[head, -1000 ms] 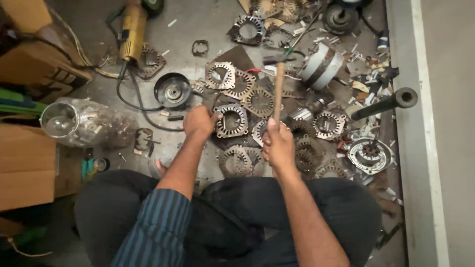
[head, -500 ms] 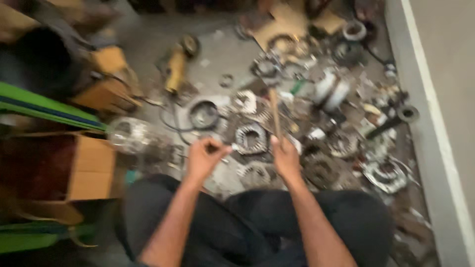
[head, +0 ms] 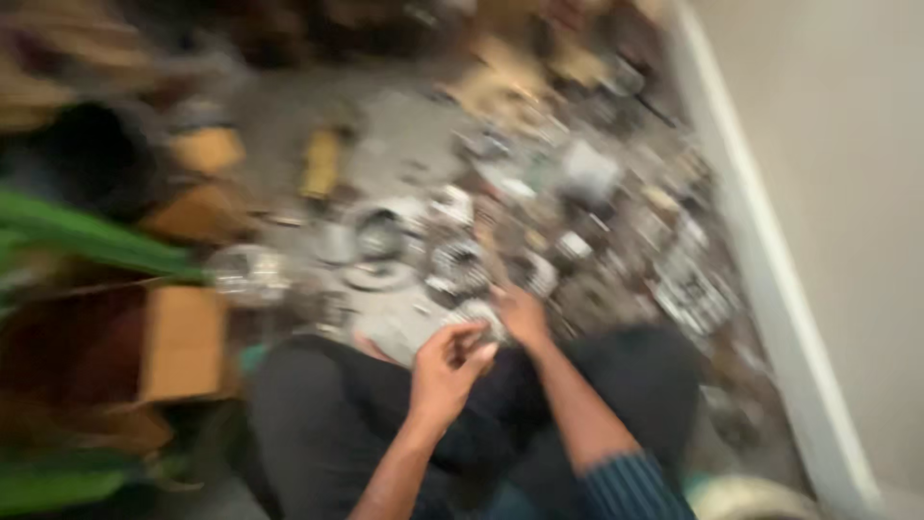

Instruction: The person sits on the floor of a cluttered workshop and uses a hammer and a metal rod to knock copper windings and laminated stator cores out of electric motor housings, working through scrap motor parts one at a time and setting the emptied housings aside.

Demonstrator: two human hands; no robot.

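- The person sits on the floor (head: 404,125) with dark-trousered legs spread, facing a dense scatter of round metal motor parts; the whole view is smeared by head motion
- The left hand (head: 448,371) is lifted off the floor above the lap, fingers curled in towards the thumb; it may pinch something small, but the blur makes it impossible to tell whether it holds anything
- The right hand (head: 523,313) reaches forward and down to the near edge of the heap, beside a pale toothed ring (head: 478,313) that lies just in front of the knees; whether its fingers are closed on a part or only resting there cannot be told
- Another toothed ring (head: 457,265) and a round metal housing (head: 380,233) lie just beyond, touching or nearly touching their neighbours
- A yellow power tool (head: 322,162) lies further out on the floor, a cardboard box (head: 183,342) stands by the left leg, and a pale wall (head: 828,193) closes the right side
- Risk, as a judgement: the parts are packed close and look sharp-edged, so a hand reaching in while the head swings away could scrape on a neighbouring ring, or knock one loose and send it sliding into the heap
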